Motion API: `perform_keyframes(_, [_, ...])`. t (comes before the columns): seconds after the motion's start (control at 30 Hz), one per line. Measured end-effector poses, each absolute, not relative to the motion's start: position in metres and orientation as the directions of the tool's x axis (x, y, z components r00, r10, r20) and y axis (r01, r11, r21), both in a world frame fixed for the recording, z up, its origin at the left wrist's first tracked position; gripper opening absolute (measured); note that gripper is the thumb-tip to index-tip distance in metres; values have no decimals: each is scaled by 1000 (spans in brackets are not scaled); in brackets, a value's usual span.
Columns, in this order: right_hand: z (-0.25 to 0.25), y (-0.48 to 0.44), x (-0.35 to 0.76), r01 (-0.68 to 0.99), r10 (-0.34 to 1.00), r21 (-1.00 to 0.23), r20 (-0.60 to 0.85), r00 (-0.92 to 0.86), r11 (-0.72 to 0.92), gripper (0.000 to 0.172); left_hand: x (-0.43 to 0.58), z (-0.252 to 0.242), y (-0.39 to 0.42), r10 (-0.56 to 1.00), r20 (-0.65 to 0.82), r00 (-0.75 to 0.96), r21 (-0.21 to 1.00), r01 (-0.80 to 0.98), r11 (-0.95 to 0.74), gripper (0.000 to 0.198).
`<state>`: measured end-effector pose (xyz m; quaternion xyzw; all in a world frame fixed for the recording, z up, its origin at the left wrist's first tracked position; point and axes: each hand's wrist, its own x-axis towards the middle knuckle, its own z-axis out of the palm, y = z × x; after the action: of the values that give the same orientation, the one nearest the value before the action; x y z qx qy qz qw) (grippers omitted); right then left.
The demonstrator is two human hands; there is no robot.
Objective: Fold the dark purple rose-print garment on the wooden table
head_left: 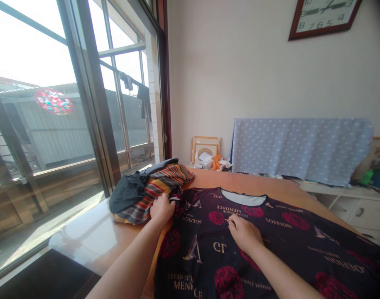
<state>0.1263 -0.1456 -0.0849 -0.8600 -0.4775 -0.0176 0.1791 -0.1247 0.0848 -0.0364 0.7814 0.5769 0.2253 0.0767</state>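
Beside a bright window (46, 124), a black shirt (205, 249) lies flat on an orange table (239, 178), so the left hand (163, 209) and right hand (244, 234) can pinch it.

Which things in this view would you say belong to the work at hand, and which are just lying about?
In use: the left hand and right hand, both on the black printed T-shirt.

Lying about: the striped cloth, the dark cloth, the blue dotted cloth, the picture frames, the wall clock.
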Motion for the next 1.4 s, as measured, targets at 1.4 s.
perform_keyframes(1.4, [-80,-135,133,815,827,-304,127,547,-493,15,-47,-59,96,835,155,528,719,519,-461,5])
